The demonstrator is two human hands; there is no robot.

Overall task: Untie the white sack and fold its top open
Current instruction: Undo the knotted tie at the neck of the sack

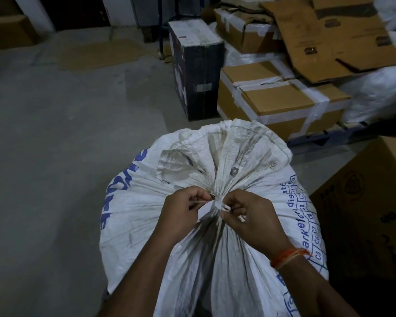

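Pinching a white tie [212,205] at the gathered neck of a white sack [201,191], the left hand [181,213] and right hand [249,216] work from either side, each grip narrow on a strand. The sack stands on the concrete floor [55,133], its top still bunched, near taped boxes [279,104].

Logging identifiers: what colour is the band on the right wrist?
Orange, a thread band around the right wrist, seen in the head view.
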